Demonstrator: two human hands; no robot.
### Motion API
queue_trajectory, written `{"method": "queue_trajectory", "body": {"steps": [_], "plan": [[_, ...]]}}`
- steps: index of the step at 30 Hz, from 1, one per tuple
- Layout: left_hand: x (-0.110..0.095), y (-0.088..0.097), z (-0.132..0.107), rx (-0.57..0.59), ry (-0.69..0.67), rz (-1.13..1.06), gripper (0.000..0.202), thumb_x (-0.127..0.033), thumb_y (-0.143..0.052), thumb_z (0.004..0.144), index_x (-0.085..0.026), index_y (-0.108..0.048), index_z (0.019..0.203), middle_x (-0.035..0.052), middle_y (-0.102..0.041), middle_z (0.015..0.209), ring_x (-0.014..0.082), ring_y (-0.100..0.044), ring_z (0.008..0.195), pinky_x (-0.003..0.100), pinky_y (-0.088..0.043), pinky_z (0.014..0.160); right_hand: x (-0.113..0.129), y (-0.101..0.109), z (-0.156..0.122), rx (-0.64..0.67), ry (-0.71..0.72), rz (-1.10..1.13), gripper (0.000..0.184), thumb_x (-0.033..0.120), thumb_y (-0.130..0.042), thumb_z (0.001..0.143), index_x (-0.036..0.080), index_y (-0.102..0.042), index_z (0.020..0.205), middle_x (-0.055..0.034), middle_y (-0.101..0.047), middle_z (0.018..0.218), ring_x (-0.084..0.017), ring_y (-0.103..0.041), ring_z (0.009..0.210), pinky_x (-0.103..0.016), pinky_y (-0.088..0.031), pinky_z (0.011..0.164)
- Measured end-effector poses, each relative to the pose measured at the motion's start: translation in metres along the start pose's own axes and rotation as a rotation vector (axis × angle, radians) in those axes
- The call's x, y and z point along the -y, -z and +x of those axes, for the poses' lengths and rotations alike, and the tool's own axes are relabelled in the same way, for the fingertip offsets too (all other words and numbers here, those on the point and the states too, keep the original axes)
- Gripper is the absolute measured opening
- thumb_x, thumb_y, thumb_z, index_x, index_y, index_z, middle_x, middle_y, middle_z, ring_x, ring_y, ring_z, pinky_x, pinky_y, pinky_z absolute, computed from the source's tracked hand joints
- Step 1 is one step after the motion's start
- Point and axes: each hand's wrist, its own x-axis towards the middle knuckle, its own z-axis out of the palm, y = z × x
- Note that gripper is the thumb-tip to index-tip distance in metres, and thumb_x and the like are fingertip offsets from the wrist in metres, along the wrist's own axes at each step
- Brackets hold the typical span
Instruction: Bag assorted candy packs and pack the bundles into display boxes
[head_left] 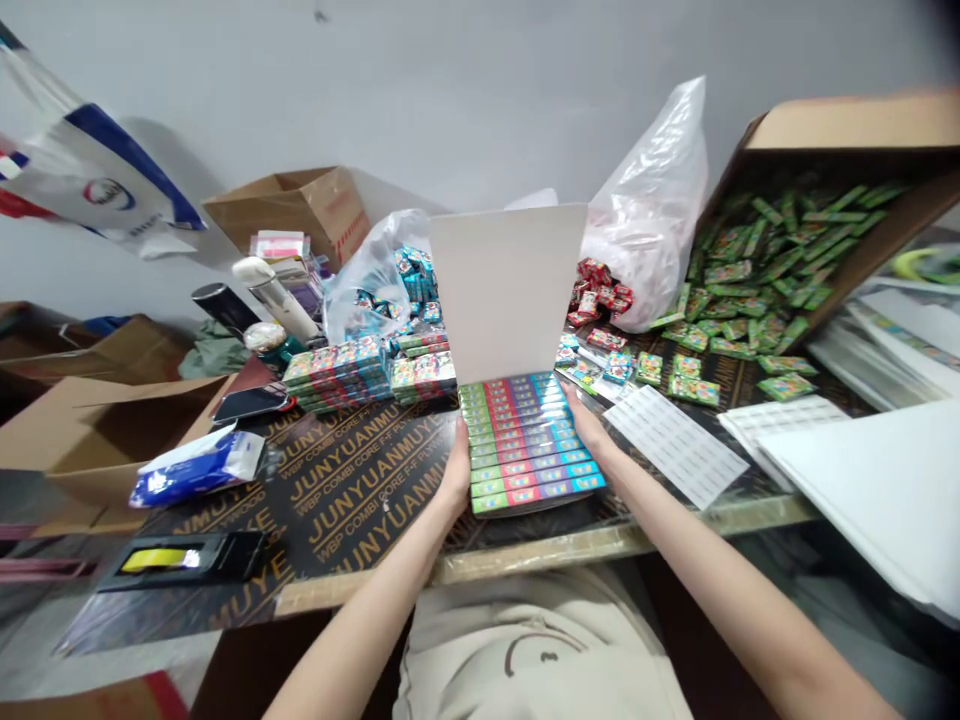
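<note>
Between my hands is a display box, its plain white lid (510, 290) standing upright at the back. Rows of small printed packs (525, 440) in green, red, purple and blue fill its front part. My left hand (454, 460) grips the box's left side, thumb up along the edge. On the right side my right hand (583, 420) holds it the same way; the fingers of both hands are mostly hidden beneath or behind it. The box is just over the front edge of the dark printed board (352, 490).
Stacked packs (337, 370) stand left, near a bag of blue packs (375, 290). Red packs (600, 290) spill from a clear bag (660, 200). A tilted carton (847, 125) holds loose green packs. A sticker sheet (675, 445), white sheets (870, 480), and a tape dispenser (187, 558) lie around.
</note>
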Motion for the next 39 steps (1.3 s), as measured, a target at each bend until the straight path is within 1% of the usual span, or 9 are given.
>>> {"method": "queue_trajectory", "body": {"steps": [5, 8, 11, 14, 17, 20, 29, 33, 39], "plan": [[-0.069, 0.02, 0.037, -0.261, -0.287, 0.05, 0.075, -0.067, -0.001, 0.081, -0.023, -0.02, 0.139, 0.0018, -0.018, 0.147, 0.0172, -0.016, 0.135, 0.037, -0.025, 0.107, 0.017, 0.04, -0.021, -0.255, -0.041, 0.225, 0.071, 0.067, -0.012, 0.082, 0.023, -0.038, 0.131, -0.0085, -0.047, 0.131, -0.022, -0.049, 0.115, -0.038, -0.045, 0.088], [-0.117, 0.027, 0.045, -0.039, -0.522, 0.003, 0.083, -0.068, 0.003, 0.078, -0.02, -0.043, 0.128, 0.0083, -0.05, 0.129, 0.0207, -0.044, 0.121, 0.039, -0.036, 0.099, 0.027, 0.067, -0.052, -0.191, -0.043, 0.343, 0.078, 0.073, -0.011, 0.077, 0.019, -0.06, 0.104, -0.011, -0.064, 0.101, -0.021, -0.062, 0.089, -0.032, -0.05, 0.073], [-0.136, 0.021, 0.023, 0.287, -0.469, 0.245, 0.088, -0.069, -0.002, 0.078, -0.014, -0.068, 0.097, 0.011, -0.069, 0.08, 0.0236, -0.064, 0.084, 0.042, -0.046, 0.083, 0.034, 0.084, -0.088, 0.054, -0.208, 0.419, 0.084, 0.079, -0.009, 0.071, 0.017, -0.065, 0.069, -0.0091, -0.062, 0.059, -0.017, -0.057, 0.05, -0.028, -0.045, 0.047], [-0.118, 0.011, -0.021, 0.526, -0.503, 0.77, 0.068, -0.071, -0.031, 0.075, -0.018, -0.071, 0.089, 0.0097, -0.069, 0.082, 0.0252, -0.063, 0.085, 0.05, -0.035, 0.094, 0.032, 0.089, -0.122, 0.368, -0.371, 0.431, 0.076, 0.078, -0.019, 0.072, 0.016, -0.062, 0.065, -0.0052, -0.055, 0.049, -0.014, -0.05, 0.039, -0.025, -0.037, 0.036], [-0.082, 0.006, -0.061, 0.433, -0.681, 1.258, 0.069, -0.066, -0.065, 0.052, -0.025, -0.063, 0.108, 0.0112, -0.042, 0.135, 0.0362, -0.034, 0.124, 0.059, -0.006, 0.104, 0.025, 0.087, -0.141, 0.478, -0.336, 0.3, 0.049, 0.063, -0.049, 0.073, 0.016, -0.058, 0.065, -0.0012, -0.054, 0.053, -0.012, -0.049, 0.042, -0.024, -0.038, 0.039], [-0.052, 0.005, -0.08, 0.258, -0.689, 1.498, 0.096, -0.05, -0.078, 0.047, -0.027, -0.038, 0.131, 0.0113, -0.009, 0.148, 0.0384, -0.007, 0.133, 0.061, 0.001, 0.103, 0.018, 0.081, -0.143, 0.386, -0.118, 0.036, 0.031, 0.045, -0.066, 0.067, 0.017, -0.055, 0.06, 0.0015, -0.051, 0.058, -0.01, -0.047, 0.049, -0.023, -0.037, 0.046], [-0.01, 0.009, -0.075, -0.051, -0.797, 1.504, 0.073, -0.023, -0.065, 0.069, -0.031, -0.032, 0.134, 0.0089, -0.007, 0.149, 0.034, -0.004, 0.135, 0.06, -0.01, 0.103, 0.005, 0.048, -0.131, -0.266, 0.407, -0.393, 0.026, 0.035, -0.057, 0.078, 0.021, -0.049, 0.058, -0.0011, -0.047, 0.064, -0.014, -0.044, 0.056, -0.028, -0.039, 0.053], [0.005, 0.012, -0.068, -0.075, -0.755, 1.402, 0.071, -0.023, -0.062, 0.072, -0.032, -0.03, 0.135, 0.0054, 0.008, 0.149, 0.0363, -0.008, 0.134, 0.054, -0.031, 0.099, -0.004, 0.047, -0.13, -0.298, 0.503, -0.519, 0.025, 0.033, -0.055, 0.08, 0.021, -0.051, 0.059, -0.0039, -0.052, 0.067, -0.016, -0.05, 0.061, -0.029, -0.042, 0.058], [0.013, 0.014, -0.066, -0.058, -0.549, 1.357, 0.067, -0.031, -0.055, 0.079, -0.039, -0.021, 0.136, 0.0045, 0.024, 0.145, 0.0367, -0.055, 0.106, 0.043, -0.053, 0.072, -0.008, 0.053, -0.128, -0.236, 0.578, -0.584, 0.025, 0.03, -0.054, 0.081, 0.021, -0.052, 0.058, -0.0041, -0.053, 0.063, -0.016, -0.05, 0.06, -0.029, -0.042, 0.058]]}}
